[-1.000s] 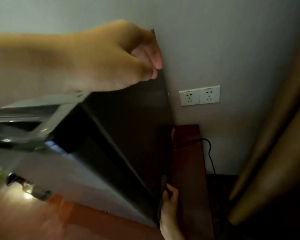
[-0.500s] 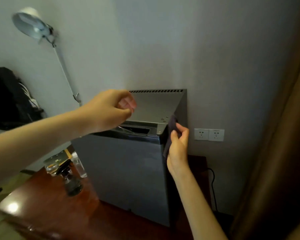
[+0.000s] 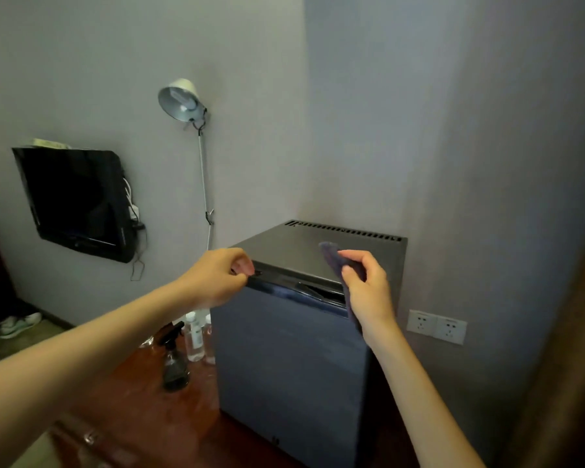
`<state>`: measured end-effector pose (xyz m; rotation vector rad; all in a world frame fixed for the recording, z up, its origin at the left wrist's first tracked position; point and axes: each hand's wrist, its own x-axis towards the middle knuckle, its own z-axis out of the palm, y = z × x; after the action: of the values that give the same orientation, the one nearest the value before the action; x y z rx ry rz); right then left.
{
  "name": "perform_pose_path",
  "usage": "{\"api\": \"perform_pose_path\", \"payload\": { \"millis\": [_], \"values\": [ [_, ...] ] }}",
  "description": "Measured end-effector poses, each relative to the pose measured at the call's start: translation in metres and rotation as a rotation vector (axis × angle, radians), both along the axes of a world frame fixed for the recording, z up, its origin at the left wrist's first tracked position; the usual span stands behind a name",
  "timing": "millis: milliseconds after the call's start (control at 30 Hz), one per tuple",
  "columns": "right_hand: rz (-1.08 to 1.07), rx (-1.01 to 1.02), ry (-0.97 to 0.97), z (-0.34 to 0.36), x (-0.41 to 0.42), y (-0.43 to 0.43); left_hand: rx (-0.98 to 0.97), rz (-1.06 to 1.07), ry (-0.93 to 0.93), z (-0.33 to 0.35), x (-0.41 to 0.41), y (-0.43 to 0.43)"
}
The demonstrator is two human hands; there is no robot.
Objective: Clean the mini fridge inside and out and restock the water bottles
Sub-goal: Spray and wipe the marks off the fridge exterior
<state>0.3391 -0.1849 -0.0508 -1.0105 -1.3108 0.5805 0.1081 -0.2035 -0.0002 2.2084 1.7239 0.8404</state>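
Observation:
The dark grey mini fridge [image 3: 291,359] stands on a reddish wooden desk [image 3: 142,410] in the room's corner, its door shut. My left hand [image 3: 217,278] curls its fingers over the top left edge of the door. My right hand [image 3: 368,288] pinches a purple cloth [image 3: 333,258] at the fridge's top right front corner; the cloth hangs down the side. Two clear water bottles [image 3: 195,336] stand on the desk left of the fridge, partly hidden behind it.
A dark spray bottle [image 3: 174,359] stands on the desk in front of the water bottles. A lamp [image 3: 181,99] and a black wall screen [image 3: 78,201] are on the left wall. White sockets [image 3: 436,325] sit right of the fridge; a brown curtain [image 3: 568,366] hangs at far right.
The view has pulled back and up from the fridge's side. My right hand rose with the cloth from the fridge's bottom edge to its top corner. My left hand moved to the door's top edge.

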Motion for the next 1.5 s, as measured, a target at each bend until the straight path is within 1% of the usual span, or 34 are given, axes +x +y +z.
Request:
{"api": "perform_pose_path", "payload": {
  "millis": [100, 233, 400, 500, 633, 700, 800, 900, 1000, 1133, 1200, 1233, 1267, 1333, 1367, 1400, 1433, 1467, 1500],
  "values": [
    [0.146, -0.033, -0.227, 0.001, -0.044, 0.006, -0.020, 0.049, -0.012, -0.013, -0.023, 0.008],
    [0.237, -0.039, -0.500, -0.022, -0.109, 0.021, -0.065, 0.107, -0.026, -0.035, -0.051, 0.023],
    [0.310, -0.026, -0.676, -0.057, -0.187, 0.059, -0.122, 0.189, -0.017, -0.063, -0.105, 0.055],
    [0.350, -0.038, -0.762, -0.077, -0.237, 0.091, -0.158, 0.204, 0.045, -0.085, -0.147, 0.080],
    [0.431, -0.082, -0.794, -0.103, -0.303, 0.140, -0.232, 0.236, 0.108, -0.112, -0.213, 0.122],
    [0.438, -0.107, -0.822, -0.123, -0.329, 0.159, -0.276, 0.247, 0.086, -0.129, -0.241, 0.142],
    [0.464, -0.208, -0.827, -0.160, -0.355, 0.178, -0.337, 0.240, 0.047, -0.155, -0.273, 0.169],
    [0.451, -0.318, -0.797, -0.200, -0.364, 0.196, -0.361, 0.231, -0.009, -0.175, -0.297, 0.192],
    [0.391, -0.422, -0.823, -0.229, -0.367, 0.202, -0.377, 0.202, -0.063, -0.194, -0.313, 0.209],
    [0.334, -0.567, -0.964, -0.274, -0.370, 0.217, -0.418, 0.161, -0.111, -0.220, -0.329, 0.232],
    [0.403, -0.666, -0.976, -0.292, -0.371, 0.228, -0.435, 0.137, -0.122, -0.232, -0.337, 0.245],
    [0.421, -0.665, -0.967, -0.299, -0.371, 0.232, -0.445, 0.124, -0.126, -0.237, -0.342, 0.252],
    [0.405, -0.704, -1.016, -0.299, -0.374, 0.232, -0.459, 0.111, -0.127, -0.242, -0.347, 0.259],
    [0.338, -0.753, -1.052, -0.314, -0.376, 0.234, -0.486, 0.077, -0.136, -0.250, -0.355, 0.276],
    [0.318, -0.703, -1.086, -0.322, -0.377, 0.234, -0.496, 0.057, -0.146, -0.253, -0.359, 0.284],
    [0.336, -0.763, -1.106, -0.325, -0.380, 0.232, -0.503, 0.035, -0.150, -0.256, -0.361, 0.293],
    [0.353, -0.732, -1.120, -0.331, -0.381, 0.236, -0.511, 0.014, -0.143, -0.259, -0.364, 0.302],
    [0.354, -0.742, -1.086, -0.336, -0.383, 0.239, -0.523, -0.008, -0.136, -0.262, -0.366, 0.309],
    [0.370, -0.666, -1.113, -0.341, -0.382, 0.240, -0.537, -0.033, -0.134, -0.266, -0.367, 0.316]
  ]
}}
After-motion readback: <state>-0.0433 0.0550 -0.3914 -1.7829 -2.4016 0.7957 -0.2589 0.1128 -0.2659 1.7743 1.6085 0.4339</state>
